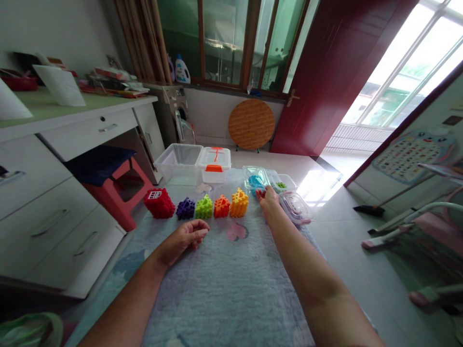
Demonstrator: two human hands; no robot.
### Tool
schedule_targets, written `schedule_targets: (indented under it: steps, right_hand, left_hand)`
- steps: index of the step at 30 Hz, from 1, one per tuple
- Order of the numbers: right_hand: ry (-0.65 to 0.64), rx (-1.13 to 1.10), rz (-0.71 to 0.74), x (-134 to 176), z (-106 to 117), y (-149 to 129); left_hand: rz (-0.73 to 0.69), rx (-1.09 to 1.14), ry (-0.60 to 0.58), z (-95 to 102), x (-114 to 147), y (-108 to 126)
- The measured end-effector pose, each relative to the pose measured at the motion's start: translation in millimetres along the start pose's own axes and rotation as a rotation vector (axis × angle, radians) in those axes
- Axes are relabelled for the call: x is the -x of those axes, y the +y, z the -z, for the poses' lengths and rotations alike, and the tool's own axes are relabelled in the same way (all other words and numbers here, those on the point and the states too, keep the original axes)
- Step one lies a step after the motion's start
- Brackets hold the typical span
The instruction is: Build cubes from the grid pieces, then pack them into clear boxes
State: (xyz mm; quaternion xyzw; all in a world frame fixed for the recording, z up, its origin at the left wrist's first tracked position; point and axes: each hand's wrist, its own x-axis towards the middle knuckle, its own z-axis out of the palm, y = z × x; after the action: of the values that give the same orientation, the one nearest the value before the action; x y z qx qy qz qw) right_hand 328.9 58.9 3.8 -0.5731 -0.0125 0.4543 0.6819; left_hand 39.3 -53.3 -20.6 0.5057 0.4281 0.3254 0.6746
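At the right, my right hand (268, 198) has its fingers closed at the near rim of a clear plastic container (253, 170). Blue pieces (256, 181) show inside the container; the fingertips are partly hidden. My left hand (186, 239) hovers over or rests on the cloth with loosely curled fingers, and nothing shows in it. Beyond it stands a row of stacked plastic building pieces: red (161, 205), purple (185, 208), lime green (204, 207), orange (222, 206) and yellow (239, 203).
Behind the row stand an open clear bin (177, 164) and a lidded box (216, 166) with an orange latch. A container with green pieces (281, 185) and a clear lidded box (295, 207) lie right. A red stool (126, 188) is left of the cloth-covered table (224, 279).
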Motion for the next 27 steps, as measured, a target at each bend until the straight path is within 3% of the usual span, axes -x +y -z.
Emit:
schedule_targets:
  steps: [8,13,16,20,23,27]
  right_hand:
    - [-0.068,0.011,0.03,30,22,10]
    - [-0.213,0.077,0.144,44,28,-10]
    - [-0.38,0.16,0.179,49,8,-29]
    - [-0.573,0.315,0.103,53,-35,-35]
    - [-0.605,0.373,0.014,51,-67,-26]
    - [-0.531,0.398,-0.098,40,-101,-10]
  left_hand:
    - [-0.016,0.001,-0.016,2.8,-3,-5]
    - [-0.009,0.006,-0.004,0.8,-2,-3]
    - [-0.003,0.041,0.021,0.0,-3,-2]
    - [0.027,0.122,0.068,1.2,-3,0]
    - [0.014,0.194,0.068,2.9,-3,1]
    - [-0.038,0.303,0.059,5.4,-5,-1]
